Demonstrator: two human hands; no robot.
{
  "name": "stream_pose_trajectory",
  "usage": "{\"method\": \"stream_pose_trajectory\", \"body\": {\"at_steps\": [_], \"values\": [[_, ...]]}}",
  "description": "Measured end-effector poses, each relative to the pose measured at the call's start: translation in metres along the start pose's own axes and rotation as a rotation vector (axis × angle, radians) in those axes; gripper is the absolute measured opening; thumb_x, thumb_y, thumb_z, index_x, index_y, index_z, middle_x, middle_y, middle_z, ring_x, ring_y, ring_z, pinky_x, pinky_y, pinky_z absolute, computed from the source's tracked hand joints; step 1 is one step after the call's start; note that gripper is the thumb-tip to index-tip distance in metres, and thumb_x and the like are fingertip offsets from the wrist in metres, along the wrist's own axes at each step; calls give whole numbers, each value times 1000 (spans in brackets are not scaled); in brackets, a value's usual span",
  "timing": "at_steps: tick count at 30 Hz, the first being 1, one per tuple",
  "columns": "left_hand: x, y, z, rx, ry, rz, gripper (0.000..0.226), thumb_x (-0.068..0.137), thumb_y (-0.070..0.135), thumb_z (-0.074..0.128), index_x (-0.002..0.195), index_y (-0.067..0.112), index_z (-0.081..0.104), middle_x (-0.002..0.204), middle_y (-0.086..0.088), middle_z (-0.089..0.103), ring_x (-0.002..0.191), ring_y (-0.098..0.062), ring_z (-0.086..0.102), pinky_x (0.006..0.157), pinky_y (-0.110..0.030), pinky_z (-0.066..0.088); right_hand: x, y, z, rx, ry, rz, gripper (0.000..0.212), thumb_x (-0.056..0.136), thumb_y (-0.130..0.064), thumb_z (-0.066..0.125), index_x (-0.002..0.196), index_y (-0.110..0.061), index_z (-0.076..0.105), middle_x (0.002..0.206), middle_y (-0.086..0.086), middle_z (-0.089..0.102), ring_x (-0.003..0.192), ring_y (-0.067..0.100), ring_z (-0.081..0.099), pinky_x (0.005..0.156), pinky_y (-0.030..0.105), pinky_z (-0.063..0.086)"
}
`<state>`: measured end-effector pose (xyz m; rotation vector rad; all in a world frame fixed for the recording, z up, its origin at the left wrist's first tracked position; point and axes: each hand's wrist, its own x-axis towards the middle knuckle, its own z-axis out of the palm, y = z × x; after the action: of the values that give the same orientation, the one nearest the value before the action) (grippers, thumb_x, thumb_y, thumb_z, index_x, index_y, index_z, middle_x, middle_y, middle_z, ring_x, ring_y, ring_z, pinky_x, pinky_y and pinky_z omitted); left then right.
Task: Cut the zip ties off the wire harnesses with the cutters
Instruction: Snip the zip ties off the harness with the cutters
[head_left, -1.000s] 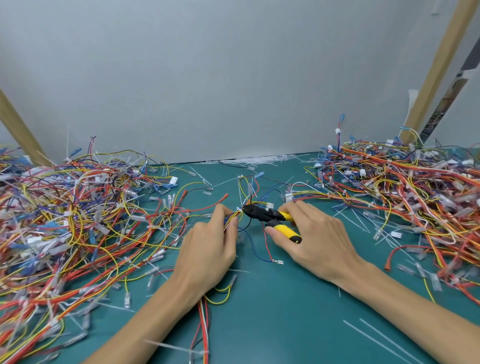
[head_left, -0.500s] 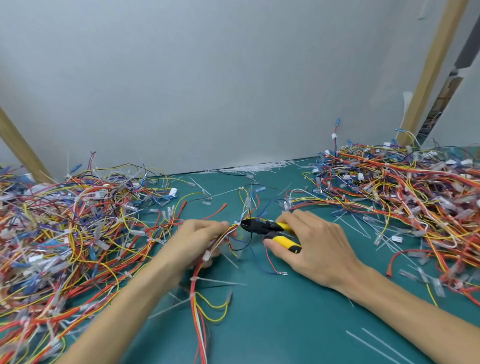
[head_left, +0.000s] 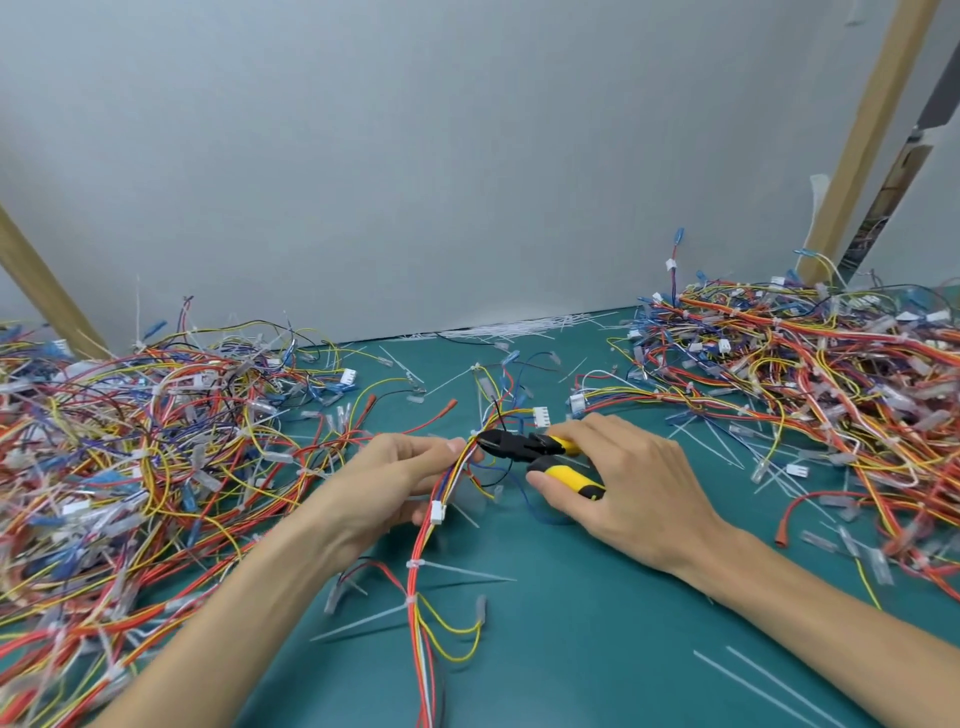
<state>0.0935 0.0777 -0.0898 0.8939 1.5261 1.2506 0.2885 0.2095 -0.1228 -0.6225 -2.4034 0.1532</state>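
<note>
A wire harness (head_left: 422, 551) of red, yellow and white wires runs from the bottom edge up the middle of the green mat. My left hand (head_left: 384, 483) pinches its upper part, just left of the cutter jaws. My right hand (head_left: 618, 483) grips the yellow-handled cutters (head_left: 524, 448), whose black jaws point left at the bundle beside my left fingertips. White zip ties (head_left: 415, 565) still wrap the harness lower down, their tails sticking out to the right. A white connector (head_left: 437, 511) hangs below my left hand.
A big tangle of harnesses (head_left: 130, 457) fills the left side, and another pile (head_left: 810, 384) fills the right. Cut zip-tie tails (head_left: 519, 328) lie along the back wall and scattered on the mat (head_left: 597, 649). Slanted wooden posts (head_left: 862, 130) stand at both sides.
My left hand has rolled over and shifted left along the harness, lifting the bundle toward the jaws. The cutters and right hand stayed almost in place. The view has tilted down a little.
</note>
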Motion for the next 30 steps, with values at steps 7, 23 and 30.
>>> {"method": "stream_pose_trajectory", "body": {"at_steps": [7,23,30], "values": [[1,-2,6,-11,37,43,29,90,32,58,96,7,72,53,3,36,43,-8,34,41,-16,34,1,1,-1,16,1,75,49,85,-69,42,107,-31,64,89,-16,61,84,10,59,64,29,47],[4,-19,39,-361,-85,88,31,85,30,56,96,3,67,64,-2,49,54,-14,53,48,-21,44,2,3,-1,21,27,22,44,85,-68,42,95,-30,63,78,-10,62,74,12,60,55,29,41],[-1,-22,39,-253,-2,222,26,86,29,56,91,4,64,63,-6,44,54,-14,45,50,-17,40,3,3,-1,0,93,-27,42,85,-62,50,98,-26,66,77,-11,59,71,13,59,58,26,41]]}}
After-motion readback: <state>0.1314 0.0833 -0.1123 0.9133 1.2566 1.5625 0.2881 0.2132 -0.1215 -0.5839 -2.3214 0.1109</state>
